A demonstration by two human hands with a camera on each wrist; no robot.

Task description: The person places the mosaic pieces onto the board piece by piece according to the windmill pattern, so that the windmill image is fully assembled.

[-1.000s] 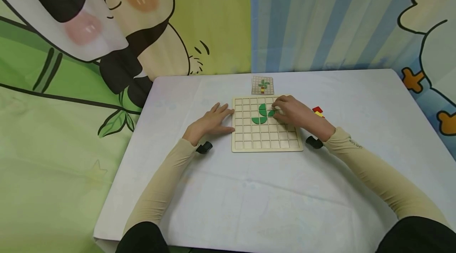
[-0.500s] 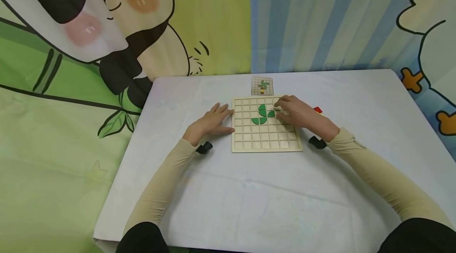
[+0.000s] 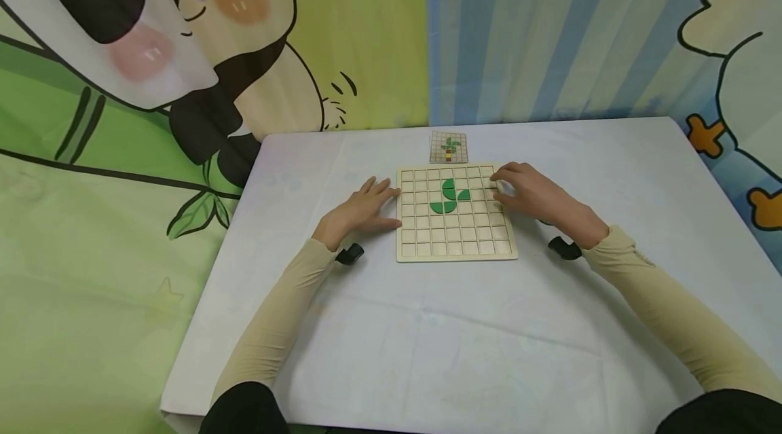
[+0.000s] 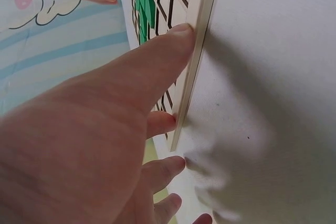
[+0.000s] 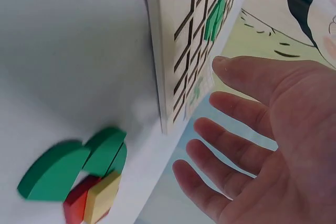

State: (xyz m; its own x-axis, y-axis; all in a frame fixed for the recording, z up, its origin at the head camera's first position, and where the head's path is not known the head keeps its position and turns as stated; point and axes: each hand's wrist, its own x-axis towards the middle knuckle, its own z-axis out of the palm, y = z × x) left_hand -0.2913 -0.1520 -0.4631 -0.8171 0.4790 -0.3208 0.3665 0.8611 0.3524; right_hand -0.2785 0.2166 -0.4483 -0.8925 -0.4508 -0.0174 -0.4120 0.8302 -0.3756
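Observation:
A pale wooden grid board (image 3: 427, 236) lies on the table in the head view. Green quarter-round pieces (image 3: 449, 189) sit in several of its cells, around the upper middle. My left hand (image 3: 357, 211) is spread flat at the board's left edge; its thumb (image 4: 173, 45) touches the rim in the left wrist view. Over the right edge of the board hovers my right hand (image 3: 544, 200), fingers loosely bent and apart. In the right wrist view its palm (image 5: 310, 129) faces the camera and nothing is in it.
Beyond the board lies a small pattern card (image 3: 449, 147) with a printed grid and coloured design. Loose green pieces (image 5: 55, 171), a red piece (image 5: 77, 200) and a yellow piece (image 5: 102, 196) lie right of the board, mostly hidden behind my right hand in the head view.
My right hand has moved right, from beside the green pieces to the board's right edge, covering the red and yellow pieces in the head view. The left hand stays in place.

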